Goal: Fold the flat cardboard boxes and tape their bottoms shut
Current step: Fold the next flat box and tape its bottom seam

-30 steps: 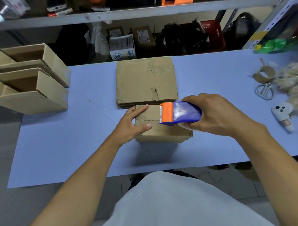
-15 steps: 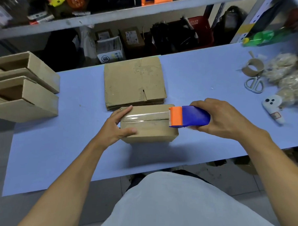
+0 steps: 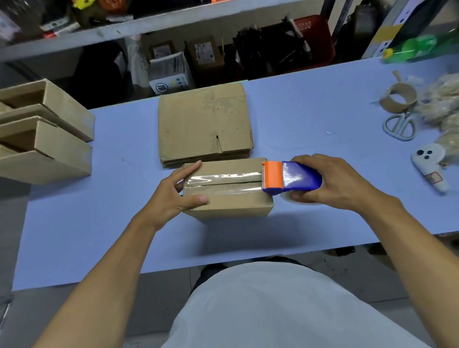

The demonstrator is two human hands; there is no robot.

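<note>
The folded box (image 3: 227,189) is steadied by the flat, open left hand (image 3: 175,194) so tape lies straight; the tape dispenser (image 3: 291,177) is gripped by the right hand (image 3: 334,181).

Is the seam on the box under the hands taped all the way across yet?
Yes, as far as shown: a clear tape strip spans the box top, from the left hand to the dispenser at the right edge.
</note>
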